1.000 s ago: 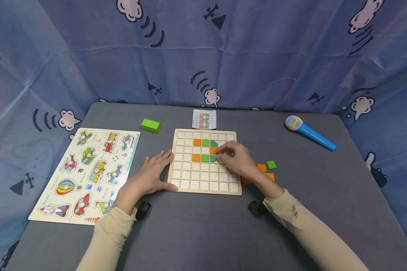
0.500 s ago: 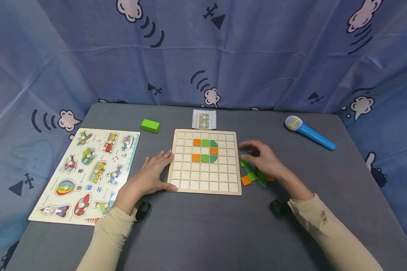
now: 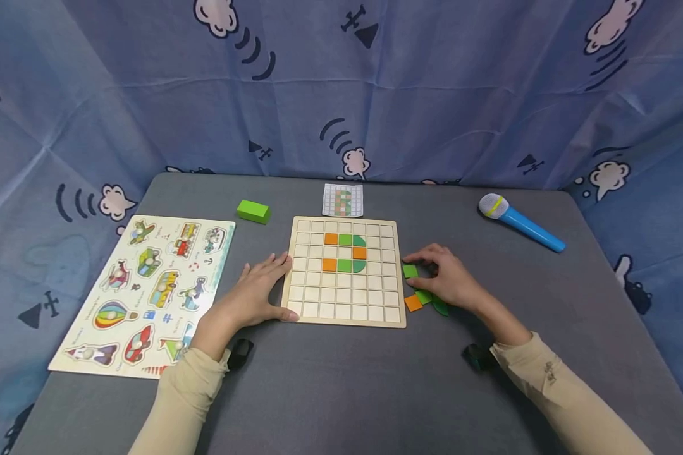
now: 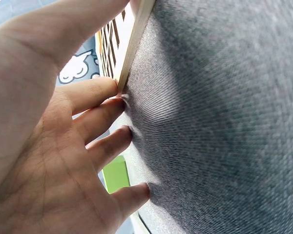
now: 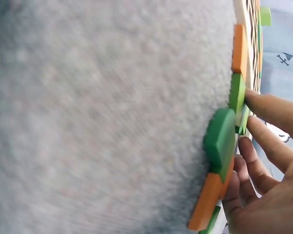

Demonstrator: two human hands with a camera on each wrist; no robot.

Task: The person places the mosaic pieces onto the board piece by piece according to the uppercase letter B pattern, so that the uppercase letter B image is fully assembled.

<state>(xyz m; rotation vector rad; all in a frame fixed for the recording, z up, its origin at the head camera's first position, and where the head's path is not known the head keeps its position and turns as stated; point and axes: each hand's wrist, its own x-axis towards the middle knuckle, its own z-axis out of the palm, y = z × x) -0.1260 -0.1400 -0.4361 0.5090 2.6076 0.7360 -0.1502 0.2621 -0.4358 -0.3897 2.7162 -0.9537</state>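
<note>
A wooden grid board lies flat in the middle of the table. Orange and green squares and dark green rounded tiles sit in some of its cells. My left hand rests along the board's left edge, fingers spread and thumb at the near corner. At the board's right side, my right hand has thumb and index finger on either side of a light green square tile, pinching it close to the table. Loose below it are an orange tile and a dark green rounded tile; more are hidden under the hand.
A small printed pattern card lies behind the board. To the left are a green block and a picture puzzle board, partly under the left forearm. A blue toy microphone lies at the back right. A patterned curtain closes off the back.
My right hand has let go over the board's dark green tiles, withdrawn rightward to the loose tiles, then come down around the light green one. The left hand stays put.
</note>
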